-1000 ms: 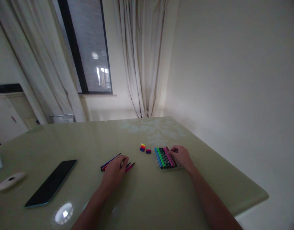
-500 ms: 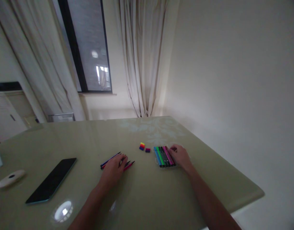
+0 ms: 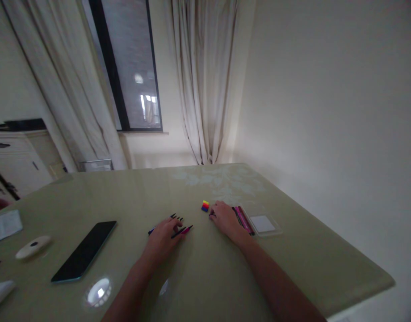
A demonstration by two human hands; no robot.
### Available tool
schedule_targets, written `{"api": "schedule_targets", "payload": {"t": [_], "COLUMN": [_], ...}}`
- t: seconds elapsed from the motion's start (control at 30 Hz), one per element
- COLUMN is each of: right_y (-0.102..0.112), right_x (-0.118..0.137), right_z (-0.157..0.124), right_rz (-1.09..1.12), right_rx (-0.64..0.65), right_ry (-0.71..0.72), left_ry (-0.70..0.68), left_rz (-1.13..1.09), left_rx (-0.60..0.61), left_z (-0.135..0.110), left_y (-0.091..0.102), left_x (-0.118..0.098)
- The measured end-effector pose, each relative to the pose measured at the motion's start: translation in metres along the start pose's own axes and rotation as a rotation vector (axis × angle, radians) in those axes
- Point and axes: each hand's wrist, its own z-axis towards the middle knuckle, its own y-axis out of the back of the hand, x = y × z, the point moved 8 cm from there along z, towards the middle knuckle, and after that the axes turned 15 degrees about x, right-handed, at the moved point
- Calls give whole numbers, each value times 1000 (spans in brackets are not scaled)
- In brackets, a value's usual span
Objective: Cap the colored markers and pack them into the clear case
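Several uncapped markers (image 3: 188, 229) lie under and between the fingers of my left hand (image 3: 163, 239), their tips poking out past it on the table. My right hand (image 3: 225, 220) is closed, fingertips down on small dark marker caps (image 3: 211, 215) that are mostly hidden. Just beyond those fingers sits a yellow, red and blue block of caps (image 3: 205, 206). A clear plastic case (image 3: 278, 231) with a white panel lies to the right. Dark and pink markers (image 3: 245, 220) show in it, while my right hand covers its left part.
On the left of the table (image 3: 132, 192) lie a black tablet (image 3: 85, 251), a pale oval object (image 3: 33, 247) and some white paper (image 3: 6, 225). A wall (image 3: 326, 134) runs along the right. Curtains (image 3: 208, 89) hang behind the table.
My right hand has moved left from the case's right side, across the markers, onto the small caps. The left hand's markers sit more bunched. The view has turned slightly left.
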Motion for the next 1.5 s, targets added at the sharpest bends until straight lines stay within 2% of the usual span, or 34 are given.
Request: {"api": "schedule_targets", "payload": {"t": [0.13, 0.2, 0.3, 0.4, 0.53, 0.67, 0.8, 1.03, 1.23, 1.5], "right_y": [-7, -6, -2, -3, -3, 1, 5, 7, 3, 3], "right_x": [4, 7, 12, 23, 33, 31, 27, 32, 32, 26], "right_z": [-9, -14, -18, -18, -20, -22, -23, -26, -26, -25], "right_rz": [-44, 14, 234, 476, 647, 787, 905, 919, 873, 1023], "right_rx": [17, 2, -66, -94, -135, -187, -210, -227, -185, -128], "right_ry": [48, 93, 152, 246, 343, 368, 381, 403, 388, 386], "left_ry": [25, 53, 88, 97, 89, 28, -46, -121, -171, -194], "left_rz": [-31, -44, -31, 9, 64, 54, -119, -170, -217, -282], "left_rx": [-37, -63, -74, -2, 62, -53, -95, -101, -82, -106], "left_z": [-2, -4, -6, -6, -6, -7, -5, -6, -5, -6], "left_y": [8, 15, 25, 23, 15, 21, 22, 20, 16, 16], "left_x": [8, 16, 27, 30, 21, 7, -1, -17, -24, -38]}}
